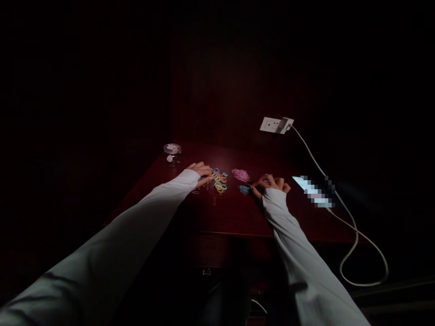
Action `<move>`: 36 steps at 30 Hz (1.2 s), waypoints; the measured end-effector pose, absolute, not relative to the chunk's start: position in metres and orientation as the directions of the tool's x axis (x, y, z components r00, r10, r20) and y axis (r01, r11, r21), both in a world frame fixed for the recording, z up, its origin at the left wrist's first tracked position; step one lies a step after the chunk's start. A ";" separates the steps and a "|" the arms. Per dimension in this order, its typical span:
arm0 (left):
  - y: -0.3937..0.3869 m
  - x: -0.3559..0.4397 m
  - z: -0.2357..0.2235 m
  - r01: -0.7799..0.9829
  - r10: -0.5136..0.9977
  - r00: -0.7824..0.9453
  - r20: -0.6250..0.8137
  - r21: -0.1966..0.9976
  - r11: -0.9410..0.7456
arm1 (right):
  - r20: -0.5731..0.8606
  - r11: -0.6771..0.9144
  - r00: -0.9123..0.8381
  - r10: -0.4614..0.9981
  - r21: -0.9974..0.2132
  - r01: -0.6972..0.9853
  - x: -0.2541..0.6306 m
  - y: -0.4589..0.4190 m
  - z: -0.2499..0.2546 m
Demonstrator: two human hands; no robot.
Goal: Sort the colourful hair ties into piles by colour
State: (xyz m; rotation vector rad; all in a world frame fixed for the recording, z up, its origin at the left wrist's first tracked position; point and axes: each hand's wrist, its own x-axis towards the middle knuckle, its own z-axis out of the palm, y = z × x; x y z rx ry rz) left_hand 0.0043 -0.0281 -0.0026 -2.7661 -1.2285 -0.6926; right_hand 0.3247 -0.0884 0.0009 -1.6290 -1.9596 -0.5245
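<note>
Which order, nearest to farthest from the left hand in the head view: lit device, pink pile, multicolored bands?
1. Multicolored bands: at the left hand's fingertips, on its right.
2. Pink pile: right of the bands.
3. Lit device: beyond the right hand.

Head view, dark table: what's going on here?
A person has both hands at small coloured bits on a dark red table. The left hand is at the mixed coloured loops; the right hand is beside the blue pile. A pink pile lies between the hands. Whether either grips anything is too dim to tell.
</note>
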 end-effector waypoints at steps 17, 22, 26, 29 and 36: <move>-0.029 0.004 -0.003 0.722 0.704 0.589 0.395 0.134 -0.679 | 0.561 0.215 -0.149 0.814 -0.053 0.975 0.335 -0.083 -0.005; -0.030 0.004 -0.001 0.719 0.706 0.594 0.387 0.138 -0.681 | 0.626 0.176 -0.069 0.777 -0.111 0.978 0.331 -0.084 -0.004; -0.030 0.007 -0.001 0.735 0.716 0.574 0.397 0.136 -0.664 | 0.692 0.173 -0.037 0.721 -0.128 0.976 0.314 -0.089 0.001; -0.030 0.009 -0.002 0.741 0.713 0.558 0.425 0.132 -0.658 | 0.711 0.220 -0.067 0.700 -0.125 0.967 0.290 -0.092 0.003; -0.030 0.010 -0.001 0.714 0.687 0.591 0.423 0.122 -0.689 | 0.679 0.322 -0.159 0.717 -0.119 0.939 0.228 -0.091 0.000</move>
